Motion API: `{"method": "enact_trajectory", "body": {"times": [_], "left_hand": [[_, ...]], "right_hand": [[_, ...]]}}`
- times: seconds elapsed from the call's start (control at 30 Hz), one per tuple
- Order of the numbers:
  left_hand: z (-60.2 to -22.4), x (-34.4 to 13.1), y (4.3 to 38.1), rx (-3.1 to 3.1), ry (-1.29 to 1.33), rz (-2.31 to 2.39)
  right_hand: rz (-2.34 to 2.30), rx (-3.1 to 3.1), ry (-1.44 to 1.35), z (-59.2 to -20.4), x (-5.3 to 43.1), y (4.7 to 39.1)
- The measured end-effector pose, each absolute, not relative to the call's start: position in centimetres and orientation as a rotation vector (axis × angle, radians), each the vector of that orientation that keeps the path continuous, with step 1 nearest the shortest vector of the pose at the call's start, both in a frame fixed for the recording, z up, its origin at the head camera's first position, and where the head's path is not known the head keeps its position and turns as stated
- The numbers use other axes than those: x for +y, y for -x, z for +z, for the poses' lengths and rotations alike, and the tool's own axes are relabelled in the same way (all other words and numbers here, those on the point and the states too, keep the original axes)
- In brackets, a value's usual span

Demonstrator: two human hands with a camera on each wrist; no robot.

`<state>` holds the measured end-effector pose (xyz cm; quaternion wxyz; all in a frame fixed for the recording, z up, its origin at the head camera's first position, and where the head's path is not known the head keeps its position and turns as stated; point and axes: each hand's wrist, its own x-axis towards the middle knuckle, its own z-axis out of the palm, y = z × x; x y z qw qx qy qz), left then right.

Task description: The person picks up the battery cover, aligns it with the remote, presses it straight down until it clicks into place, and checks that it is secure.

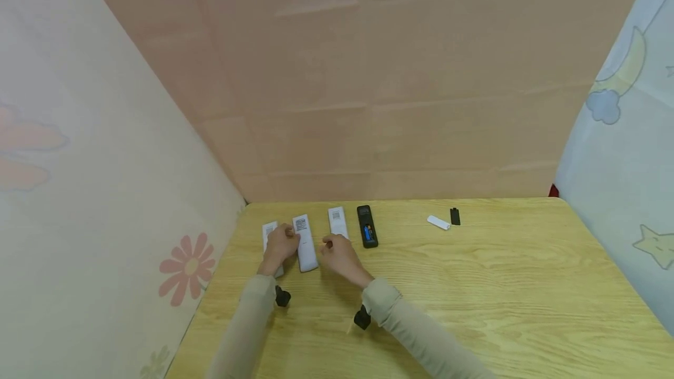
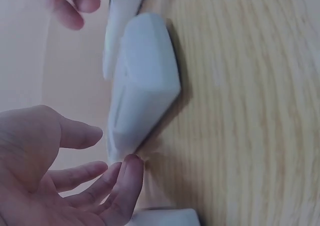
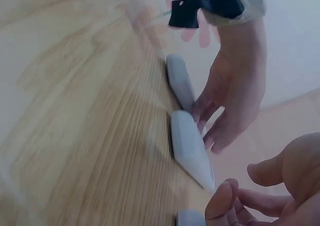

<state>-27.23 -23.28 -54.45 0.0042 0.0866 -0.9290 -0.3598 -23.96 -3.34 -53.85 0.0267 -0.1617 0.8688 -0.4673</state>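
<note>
Between my two hands a white remote control (image 1: 306, 253) lies face down on the table, a printed code at its far end. My left hand (image 1: 281, 244) is at its left edge, fingers loosely bent and thumb apart; in the left wrist view the fingertips (image 2: 131, 168) overlap the near side of the remote (image 2: 145, 76). That hand partly covers another white remote (image 1: 269, 229) at the far left. My right hand (image 1: 342, 257) hovers by the near end of a third white remote (image 1: 337, 222), its fingers bent with nothing between them.
Right of the white remotes lies a black remote (image 1: 364, 215) with its battery bay uncovered and batteries (image 1: 368, 233) inside. Farther right are a small white cover (image 1: 439, 223) and a black battery cover (image 1: 455, 216). Walls stand along the back and sides of the wooden table (image 1: 500, 297).
</note>
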Motion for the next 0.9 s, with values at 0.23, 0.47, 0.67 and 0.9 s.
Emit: {"method": "enact_trajectory", "body": {"times": [0.23, 0.47, 0.67, 0.9], "left_hand": [[-53.5, -22.7, 26.9, -2.889, -0.197, -1.139], [-53.2, -22.0, 27.0, -2.899, -0.151, -1.131], [-53.4, -21.2, 27.3, -2.881, -0.137, -1.171], [-53.7, -20.1, 27.5, -2.893, -0.119, -1.193]], "right_hand": [[-1.521, 2.642, 0.475, -54.2, -1.3, 24.1], [-1.572, 2.633, 0.434, -54.1, 0.2, 24.1], [-1.551, 2.679, 0.430, -53.8, 1.6, 24.3], [-1.503, 2.780, 0.392, -53.3, 3.8, 24.4]]}}
